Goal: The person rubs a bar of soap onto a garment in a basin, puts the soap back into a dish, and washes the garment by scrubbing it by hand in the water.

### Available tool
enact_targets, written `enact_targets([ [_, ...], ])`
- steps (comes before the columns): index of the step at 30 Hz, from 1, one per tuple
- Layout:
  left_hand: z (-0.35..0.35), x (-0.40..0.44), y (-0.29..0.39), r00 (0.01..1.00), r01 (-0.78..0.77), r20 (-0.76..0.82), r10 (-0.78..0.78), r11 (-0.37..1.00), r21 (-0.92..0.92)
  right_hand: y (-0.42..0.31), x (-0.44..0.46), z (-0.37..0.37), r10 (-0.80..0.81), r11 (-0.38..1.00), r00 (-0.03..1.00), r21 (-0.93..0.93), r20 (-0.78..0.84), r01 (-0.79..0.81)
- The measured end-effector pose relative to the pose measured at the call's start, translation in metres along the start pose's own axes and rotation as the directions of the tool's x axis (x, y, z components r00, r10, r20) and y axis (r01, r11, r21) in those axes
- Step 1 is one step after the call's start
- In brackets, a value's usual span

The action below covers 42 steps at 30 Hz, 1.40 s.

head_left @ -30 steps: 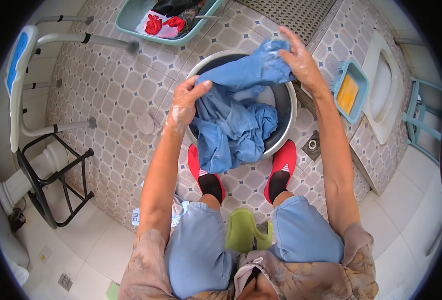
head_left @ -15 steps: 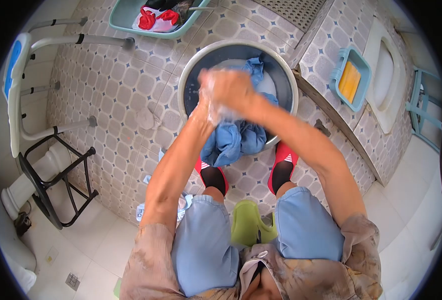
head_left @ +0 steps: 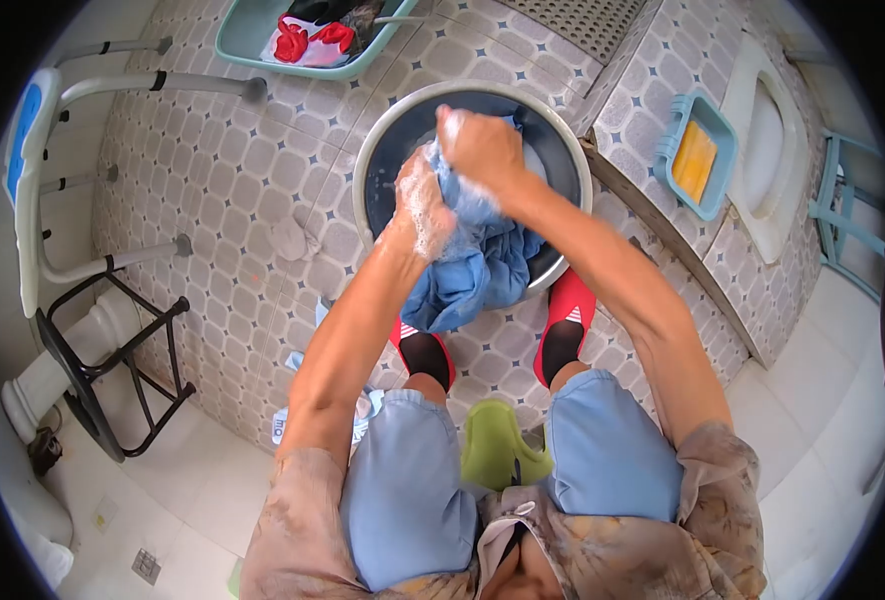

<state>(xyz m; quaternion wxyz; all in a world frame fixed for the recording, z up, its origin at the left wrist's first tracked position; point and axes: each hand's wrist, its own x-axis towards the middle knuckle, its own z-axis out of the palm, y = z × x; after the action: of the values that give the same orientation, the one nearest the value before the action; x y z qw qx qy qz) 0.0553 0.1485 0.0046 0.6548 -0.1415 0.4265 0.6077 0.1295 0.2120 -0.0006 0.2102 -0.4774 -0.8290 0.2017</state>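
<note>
A large round basin (head_left: 364, 185) with a pale rim and dark inside stands on the tiled floor in front of my feet. Wet blue cloth (head_left: 477, 275) lies in it and bulges over the near rim. My left hand (head_left: 424, 205), covered in suds, grips a bunched part of this cloth over the basin. Close beside it on the right, my right hand (head_left: 480, 152) is closed on the same cloth, with foam on its fingers and wrist.
A teal tub (head_left: 357, 68) with red, white and dark clothes sits at the top. On the right are a blue tray (head_left: 722, 188) with a yellow block and a squat toilet (head_left: 794, 165). A shower chair (head_left: 34, 190) and black-framed stool (head_left: 102, 375) stand left.
The stretched length of blue cloth has come down into the basin. Both hands have moved together over it, and the right one has closed on the cloth. The view has shifted slightly.
</note>
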Motion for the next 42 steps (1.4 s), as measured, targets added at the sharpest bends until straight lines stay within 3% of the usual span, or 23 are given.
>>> enact_targets([
  [3,-0.074,0.034,-0.026,0.951,-0.134,0.264,0.160,0.984,-0.116,-0.045,-0.044,-0.022,-0.439,0.898,0.898,0.038,-0.026,0.439],
  [5,-0.092,0.048,-0.031,0.738,-0.375,0.535,0.412,0.909,-0.182,-0.038,-0.039,-0.008,-0.369,0.920,0.926,0.109,-0.075,0.376],
  [6,-0.092,0.041,-0.030,0.744,-0.373,0.530,0.407,0.911,-0.176,-0.033,-0.039,0.001,-0.282,0.933,0.953,0.202,-0.110,0.299],
  [8,-0.025,-0.013,0.005,0.970,-0.077,0.241,-0.004,0.943,0.324,-0.002,-0.014,0.004,-0.268,0.953,0.963,0.143,-0.013,0.267],
  [9,0.003,-0.028,0.004,0.994,0.085,0.051,-0.102,0.960,0.266,0.013,-0.011,0.013,-0.127,0.989,0.989,0.086,0.075,0.121],
  [10,-0.004,-0.024,0.001,0.993,0.085,0.055,-0.104,0.957,0.278,0.020,-0.006,0.017,0.016,1.000,0.990,0.012,0.142,-0.018],
  [11,-0.021,-0.010,-0.007,0.923,-0.363,0.291,0.251,0.821,0.442,0.009,-0.013,0.003,0.010,1.000,0.987,0.016,0.162,-0.013],
  [12,-0.040,0.005,-0.021,0.679,-0.733,0.544,0.493,0.504,0.457,-0.007,-0.024,-0.011,0.004,1.000,0.987,0.006,0.161,-0.006],
  [13,-0.070,0.026,-0.017,0.805,-0.512,0.547,0.230,0.736,0.444,-0.028,-0.040,-0.023,-0.154,0.988,0.971,0.052,0.182,0.147],
  [14,-0.067,0.020,-0.020,0.809,-0.506,0.542,0.228,0.741,0.442,-0.040,-0.048,-0.028,-0.308,0.951,0.932,0.105,0.193,0.292],
  [17,-0.042,-0.006,-0.012,0.907,-0.344,0.373,0.194,0.852,0.394,-0.031,-0.041,-0.004,-0.293,0.933,0.956,0.217,-0.003,0.287],
  [19,-0.022,-0.022,-0.004,0.956,-0.232,0.254,0.145,0.906,0.355,0.010,-0.002,-0.002,0.050,0.999,0.951,-0.031,0.305,-0.043],
  [20,-0.014,-0.025,0.002,0.958,-0.229,0.249,0.141,0.901,0.368,0.019,-0.001,-0.001,0.109,0.993,0.942,0.015,0.317,-0.120],
  [22,0.006,-0.012,0.012,0.987,0.053,-0.152,-0.041,0.996,0.076,0.039,0.004,0.000,0.152,0.983,0.934,0.048,0.323,-0.176],
  [23,-0.005,0.002,0.015,0.987,0.112,-0.114,-0.115,0.993,-0.028,0.050,0.003,-0.001,0.121,0.966,0.941,0.182,0.316,-0.185],
  [24,-0.020,0.012,0.017,0.997,0.069,0.042,-0.066,0.993,-0.092,0.061,0.002,-0.002,0.092,0.929,0.948,0.317,0.306,-0.192],
  [28,-0.036,0.011,0.035,0.988,-0.079,0.125,0.086,0.995,-0.058,0.092,-0.011,0.000,0.202,0.671,0.898,0.613,0.391,-0.418],
  [31,-0.046,0.013,0.030,0.974,-0.173,0.154,0.165,0.984,0.039,0.025,-0.019,-0.045,0.200,0.818,0.927,0.466,0.317,-0.336],
  [32,-0.047,0.016,0.024,0.969,-0.245,0.085,0.233,0.955,0.167,-0.002,-0.027,-0.049,0.173,0.770,0.900,0.515,0.399,-0.377],
  [33,-0.049,0.019,0.019,0.951,-0.300,0.026,0.307,0.906,0.297,-0.025,-0.038,-0.051,0.010,0.829,0.947,0.527,0.321,-0.187],
  [36,-0.032,0.008,0.013,0.956,0.106,-0.291,0.035,0.885,0.454,-0.056,-0.065,-0.024,-0.405,0.912,0.896,0.156,0.184,0.380],
  [40,-0.012,-0.013,-0.009,0.998,0.027,-0.067,-0.013,0.975,0.220,-0.001,-0.016,-0.008,-0.225,0.964,0.964,0.176,0.142,0.199],
  [42,-0.020,0.007,-0.016,0.997,0.022,-0.081,-0.003,0.974,0.227,0.007,-0.007,-0.003,0.007,0.999,0.983,0.051,0.185,-0.017],
])
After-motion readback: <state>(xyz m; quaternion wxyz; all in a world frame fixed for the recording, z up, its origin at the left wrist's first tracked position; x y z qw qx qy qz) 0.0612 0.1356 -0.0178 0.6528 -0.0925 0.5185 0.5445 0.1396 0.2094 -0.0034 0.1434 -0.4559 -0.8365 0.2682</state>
